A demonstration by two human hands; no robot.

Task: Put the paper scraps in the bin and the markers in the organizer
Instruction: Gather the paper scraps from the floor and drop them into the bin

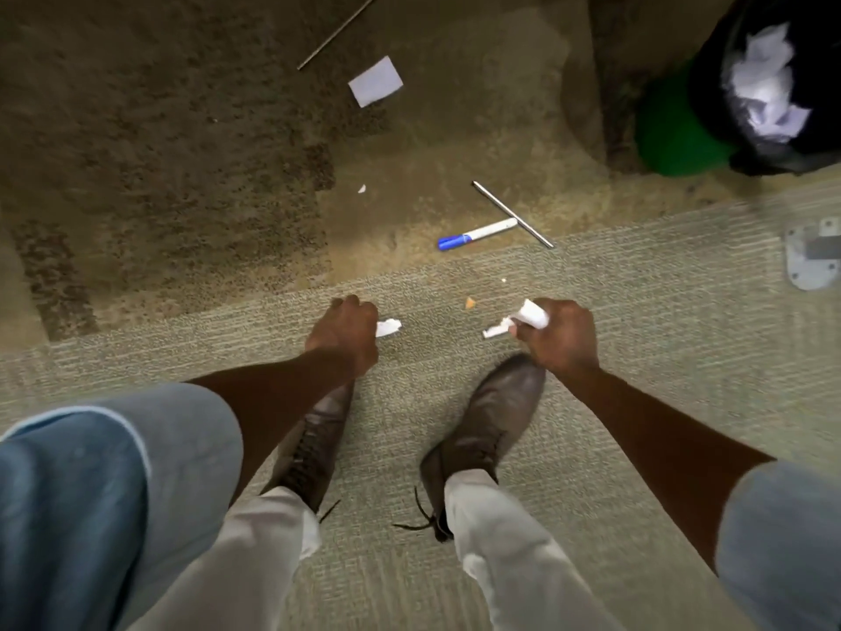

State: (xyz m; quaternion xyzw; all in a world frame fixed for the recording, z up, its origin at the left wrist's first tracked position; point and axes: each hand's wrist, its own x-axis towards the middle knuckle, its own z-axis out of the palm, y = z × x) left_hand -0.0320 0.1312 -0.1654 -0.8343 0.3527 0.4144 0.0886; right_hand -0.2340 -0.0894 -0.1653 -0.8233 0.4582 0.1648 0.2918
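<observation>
My left hand [348,332] is closed around a white paper scrap [387,327] that pokes out by the thumb. My right hand [562,337] grips a crumpled white paper scrap [530,314], with a torn end sticking out to the left. Both hands hover low over the carpet in front of my shoes. A white marker with a blue cap [475,234] lies on the floor beyond the hands. A flat square paper scrap [376,81] lies farther away, and a tiny scrap [362,189] sits between. The green bin [669,129] with a black liner, holding crumpled paper [764,84], stands at the upper right.
A thin metal rod [513,214] lies touching the marker's end, and another rod [339,30] lies at the top. A small orange crumb [469,303] sits between my hands. A metal floor plate [814,255] is at the right edge. My brown shoes [493,412] stand below the hands.
</observation>
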